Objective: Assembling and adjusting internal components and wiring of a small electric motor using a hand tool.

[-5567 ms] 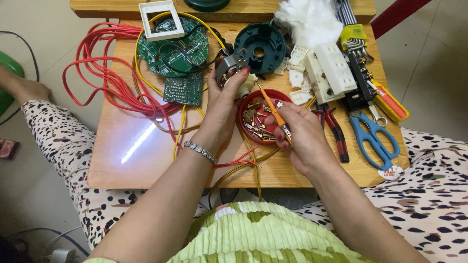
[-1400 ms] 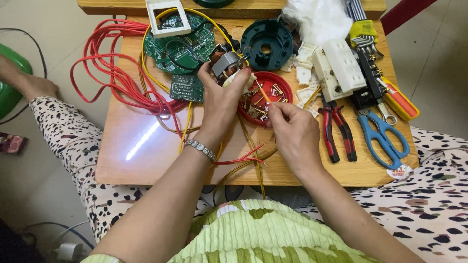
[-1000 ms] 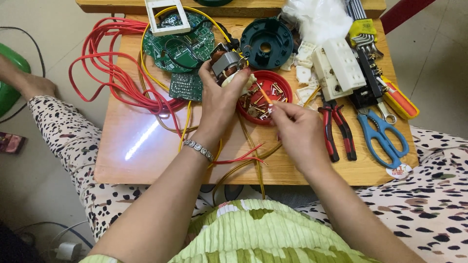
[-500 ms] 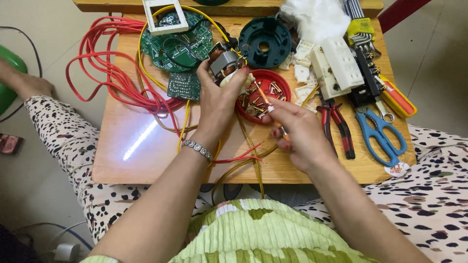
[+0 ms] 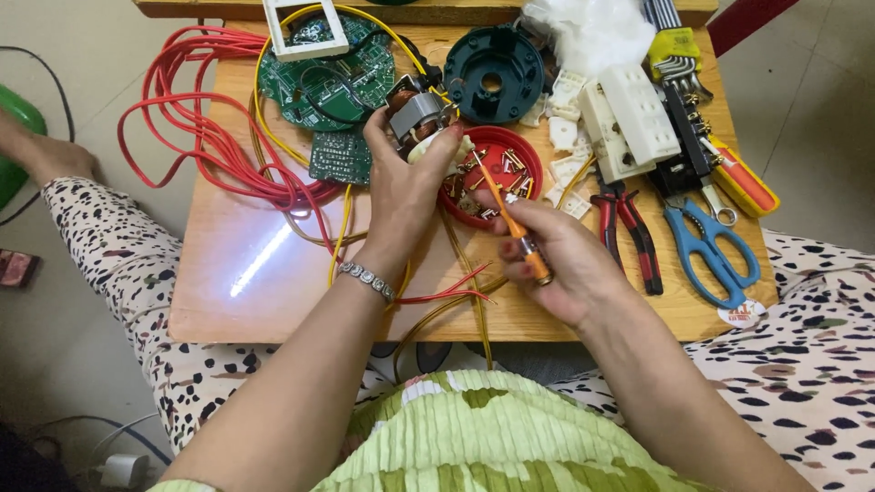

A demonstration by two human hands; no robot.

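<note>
While the small wooden surface (image 5: pixel 273 273) is crowded along its far edge, the work itself sits just right of its middle. Going from big to small: a tangle of red cable (image 5: pixel 196 137) sprawls over the far left, looped with a yellow wire (image 5: pixel 342 232) that runs toward the near edge. Behind it lies a round green circuit board (image 5: pixel 314 87), and to the right of that a dark green round housing (image 5: pixel 492 73). Further right are a white socket block (image 5: pixel 629 118), blue-handled scissors (image 5: pixel 715 251) and red-and-black pliers (image 5: pixel 629 228).

The left hand (image 5: pixel 406 196) is wrapped around a small motor (image 5: pixel 417 118), thumb and fingers clamped on its metal core, holding it lifted just beyond the fingertips and over the far-left rim of a red dish (image 5: pixel 492 159) of loose screws. The right hand (image 5: pixel 561 264) pinches an orange-handled screwdriver (image 5: pixel 510 223) between thumb and fingers, its handle end near the palm and its thin shaft slanting up and left, the tip over the dish, close beside the motor but not touching it as far as I can see.

To my eye the step in hand is bringing the driver to the motor. That would call for a steady motor, and a tip guided squarely into a screw head, which I can't make out from here.
</note>
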